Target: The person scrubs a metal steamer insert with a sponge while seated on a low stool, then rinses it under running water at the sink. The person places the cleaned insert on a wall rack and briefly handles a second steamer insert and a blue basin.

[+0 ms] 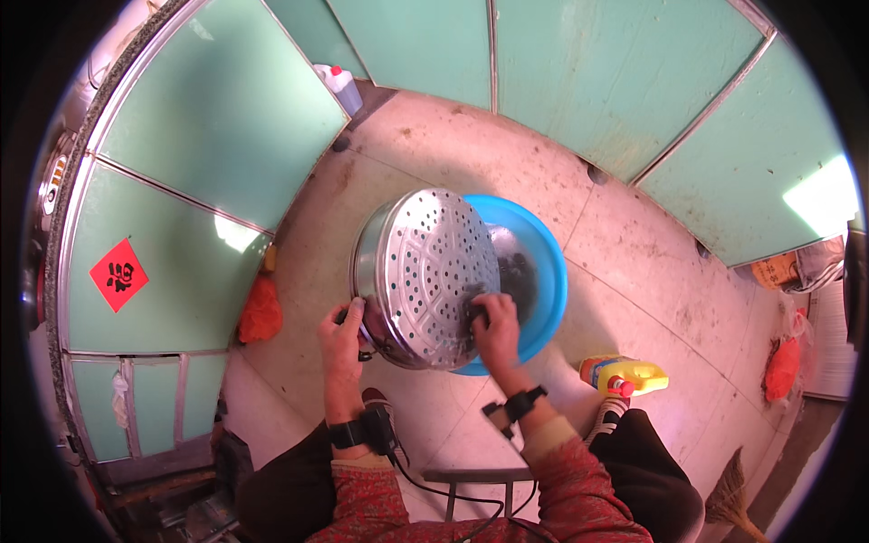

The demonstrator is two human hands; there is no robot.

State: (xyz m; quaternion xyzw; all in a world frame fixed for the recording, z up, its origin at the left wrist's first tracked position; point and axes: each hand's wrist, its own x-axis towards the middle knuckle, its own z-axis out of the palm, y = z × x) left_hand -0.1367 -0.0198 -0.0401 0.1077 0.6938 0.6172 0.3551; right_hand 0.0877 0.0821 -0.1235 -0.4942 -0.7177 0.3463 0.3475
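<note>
A round stainless-steel steamer tier [428, 271] is tilted on its side over a light-blue plastic basin [555, 278], its perforated base facing up and to the right. My left hand [343, 343] grips the dark side handle at its lower left. Against the lower right of the holes, my right hand [497, 332] presses a dark scouring pad [477, 302], mostly covered by my fingers and blurred. Water with dark patches [519, 265] shows in the basin; the steamer hides the basin's left part.
A yellow detergent bottle [631, 377] with a red cap lies by my right foot. Green cabinets [190, 115] line the left and far sides. Red plastic bags [260, 312] rest at the left; a jug [343, 88] stands farther back. A broom [730, 492] is at lower right.
</note>
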